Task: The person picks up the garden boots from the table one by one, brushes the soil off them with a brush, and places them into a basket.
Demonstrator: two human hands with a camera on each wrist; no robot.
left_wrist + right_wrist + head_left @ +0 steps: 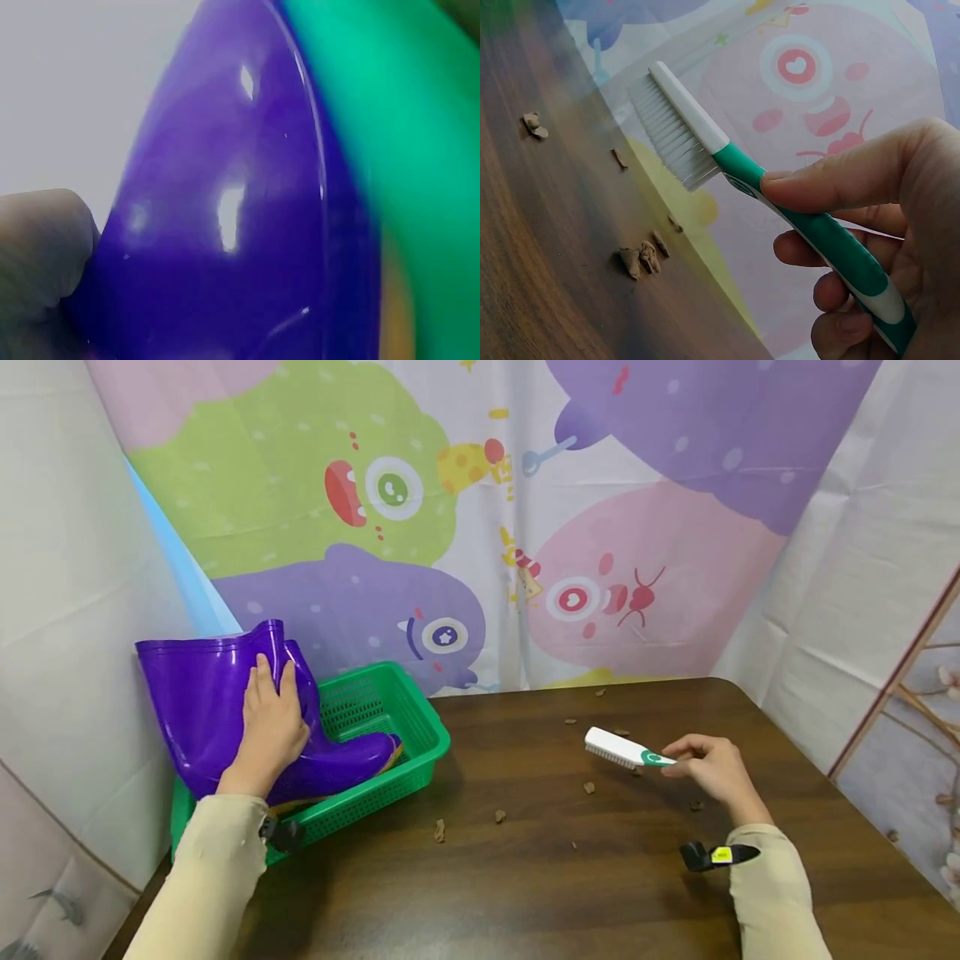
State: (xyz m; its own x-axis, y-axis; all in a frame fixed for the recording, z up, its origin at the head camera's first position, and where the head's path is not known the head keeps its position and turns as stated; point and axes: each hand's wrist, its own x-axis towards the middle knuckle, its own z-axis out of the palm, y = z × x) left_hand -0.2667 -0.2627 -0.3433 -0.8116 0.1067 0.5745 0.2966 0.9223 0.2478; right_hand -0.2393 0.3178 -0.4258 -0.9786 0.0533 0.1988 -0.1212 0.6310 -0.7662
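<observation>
A pair of shiny purple rubber boots [198,702] stands in the green plastic basket [420,697] on the left, toes toward the right. My left hand [272,727] rests against the boots at the shaft, its fingers extended upward. In the left wrist view, smooth purple rubber fills the middle, with a bent digit touching its left side. My right hand [716,768] holds a scrubbing brush [694,112] by its green and white handle, thumb along the top. The brush's white head, with pale bristles, is raised above the table at the right.
Several small brown crumbs [500,817] lie scattered over the dark wooden table [480,885]. Behind the table hangs a curtain [517,510] with cartoon creatures. White fabric panels [840,577] close in the sides.
</observation>
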